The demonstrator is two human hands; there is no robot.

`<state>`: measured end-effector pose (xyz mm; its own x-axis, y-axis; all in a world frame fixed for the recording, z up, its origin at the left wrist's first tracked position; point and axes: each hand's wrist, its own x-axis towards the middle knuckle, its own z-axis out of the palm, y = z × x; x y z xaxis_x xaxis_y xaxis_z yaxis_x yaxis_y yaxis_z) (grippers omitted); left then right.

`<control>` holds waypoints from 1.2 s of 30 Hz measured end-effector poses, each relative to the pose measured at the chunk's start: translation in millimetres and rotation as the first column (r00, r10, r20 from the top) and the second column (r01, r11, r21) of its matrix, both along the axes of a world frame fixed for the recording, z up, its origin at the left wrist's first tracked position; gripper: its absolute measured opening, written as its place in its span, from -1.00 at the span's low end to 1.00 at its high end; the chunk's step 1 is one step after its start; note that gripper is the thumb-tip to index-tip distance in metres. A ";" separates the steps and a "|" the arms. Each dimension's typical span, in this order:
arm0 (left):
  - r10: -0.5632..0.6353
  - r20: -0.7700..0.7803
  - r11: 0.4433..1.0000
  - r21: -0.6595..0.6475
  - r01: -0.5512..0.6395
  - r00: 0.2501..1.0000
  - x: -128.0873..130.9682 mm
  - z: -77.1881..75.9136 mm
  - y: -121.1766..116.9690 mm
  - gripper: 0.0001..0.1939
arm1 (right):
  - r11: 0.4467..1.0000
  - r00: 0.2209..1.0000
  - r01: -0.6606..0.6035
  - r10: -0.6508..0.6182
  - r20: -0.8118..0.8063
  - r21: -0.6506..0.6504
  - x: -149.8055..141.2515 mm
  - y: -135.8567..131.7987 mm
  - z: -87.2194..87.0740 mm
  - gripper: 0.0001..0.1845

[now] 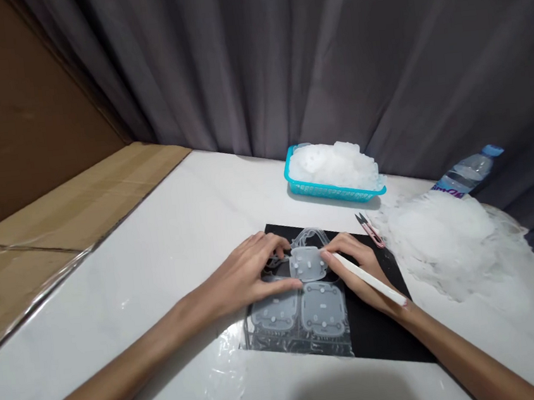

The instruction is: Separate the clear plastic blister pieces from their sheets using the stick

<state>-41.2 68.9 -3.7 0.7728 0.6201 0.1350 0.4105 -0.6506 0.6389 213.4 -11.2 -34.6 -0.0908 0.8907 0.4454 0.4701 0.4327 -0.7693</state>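
Note:
A small translucent plastic plate with round and oblong marks lies on a black mat. My left hand holds its left side, the thumb at the lower corner and the bent fingers by the upper one. My right hand is closed round a slim white pen-like tool. The tool's front end is at the plate's right edge; its tip is too small to make out. Two similar plates, a left one and a right one, lie nearer me on clear plastic film. A loop of clear plastic strips sits just behind the held plate.
Behind the mat stands a blue basket heaped with translucent pieces. Pink-handled thread snips lie at the mat's far edge. To the right are a pile of clear plastic scraps and a water bottle. Cardboard borders the left.

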 end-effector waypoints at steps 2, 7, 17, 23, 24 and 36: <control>0.102 0.091 0.988 -0.129 -0.089 0.991 5.9 -3.5 -3.1 -0.48 | 0.999 1.000 -0.022 0.022 0.013 0.046 -1.7 -2.0 0.5 -0.88; 0.212 0.185 0.871 -0.482 -0.099 0.960 23.6 -1.4 -17.1 -0.62 | 1.000 0.999 0.020 -0.019 -0.047 0.019 -4.2 -2.3 2.3 -0.78; 0.411 0.325 0.634 -0.773 -0.011 0.852 26.2 0.6 -16.8 -0.67 | 0.981 0.982 0.076 -0.105 0.160 0.180 -1.6 -0.8 -7.3 -0.58; 0.445 0.294 0.565 -0.825 -0.010 0.846 27.4 0.4 -18.8 -0.65 | 0.961 0.912 0.010 -0.123 0.392 0.277 -2.6 1.7 -7.4 -0.45; 0.439 0.298 0.564 -0.826 -0.001 0.848 27.4 1.5 -19.1 -0.65 | 0.959 0.904 0.002 -0.124 0.410 0.285 -2.5 2.0 -7.4 -0.44; 0.230 0.276 0.822 -0.568 -0.035 0.933 18.5 12.5 -20.9 -0.67 | 0.889 0.918 -0.071 -0.119 0.379 0.452 -3.2 -1.1 -7.6 -0.58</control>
